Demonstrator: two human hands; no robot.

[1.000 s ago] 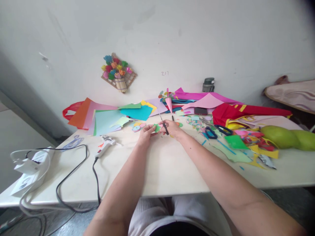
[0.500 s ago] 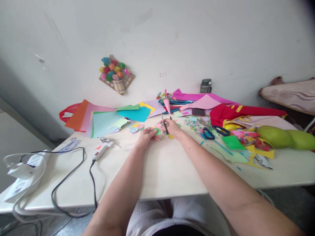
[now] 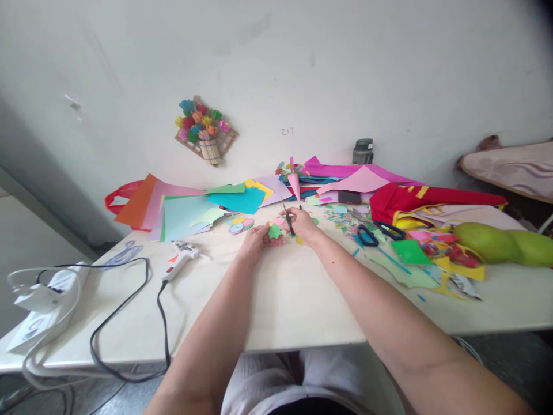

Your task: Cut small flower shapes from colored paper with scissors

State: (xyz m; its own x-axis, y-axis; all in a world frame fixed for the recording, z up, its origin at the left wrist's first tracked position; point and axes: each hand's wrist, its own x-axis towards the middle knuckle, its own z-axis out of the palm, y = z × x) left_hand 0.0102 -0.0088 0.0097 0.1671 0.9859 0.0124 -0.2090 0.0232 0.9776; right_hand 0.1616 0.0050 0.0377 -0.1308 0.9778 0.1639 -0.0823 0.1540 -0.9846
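My left hand (image 3: pixel 258 235) pinches a small green paper cutout (image 3: pixel 275 231) with a notched edge between thumb and fingers. Closed around a slim tool (image 3: pixel 289 222) with a black handle and a thin pointed metal end, my right hand (image 3: pixel 302 223) is just beside the cutout. The tool's tip points up and away from me; its exact kind is too small to make out. Small paper circles (image 3: pixel 241 225) lie left of my hands, and a yellow one (image 3: pixel 300 241) lies under my right hand. Behind the hands stands a pink paper cone (image 3: pixel 294 185) topped with little paper flowers.
Scissors (image 3: pixel 367 235) with dark blue handles and paper scraps (image 3: pixel 409 252) lie right, before green fruits (image 3: pixel 488 242). A white glue gun (image 3: pixel 181 262) and a power strip (image 3: pixel 47 314) with trailing cords occupy the left. Coloured sheets (image 3: pixel 185 213) line the back.
My left fingers have shifted on the green cutout, which now faces me more fully. The right hand keeps its hold on the tool, almost unmoved.
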